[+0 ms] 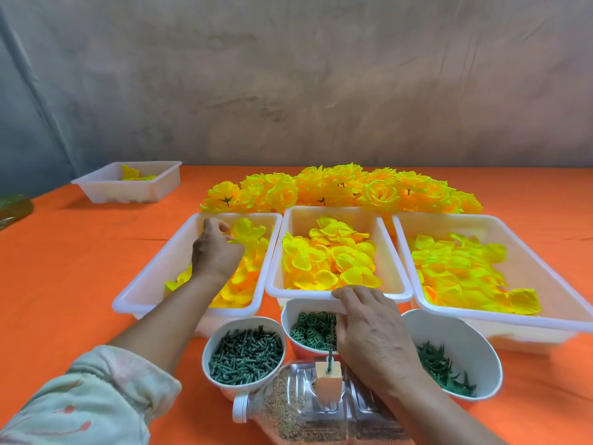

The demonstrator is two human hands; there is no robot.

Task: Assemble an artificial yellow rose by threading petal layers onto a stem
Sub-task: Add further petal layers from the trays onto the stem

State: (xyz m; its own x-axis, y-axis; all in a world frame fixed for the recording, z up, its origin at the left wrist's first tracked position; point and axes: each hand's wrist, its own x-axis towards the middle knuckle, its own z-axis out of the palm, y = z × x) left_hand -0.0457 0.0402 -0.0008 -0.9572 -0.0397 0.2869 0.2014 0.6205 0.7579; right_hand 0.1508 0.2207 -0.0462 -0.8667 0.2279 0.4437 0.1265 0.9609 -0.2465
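My left hand (214,252) reaches into the left white tray (150,281) and pinches a yellow petal layer (248,230) at its far end. My right hand (372,335) hovers over the middle cup (293,308) of green lattice balls (309,329), fingers curled down; whatever the fingertips hold is hidden. Just left of that hand a thin metal spike (330,346) stands upright in a wooden block (327,380) fixed on a lying, sand-filled plastic bottle (288,412).
The middle tray (390,252) and the right tray (513,322) hold more yellow petals. One cup (208,346) holds green stem pins, another cup (481,342) green calyxes. Finished yellow roses (346,187) are piled behind the trays. A small tray (128,191) sits far left.
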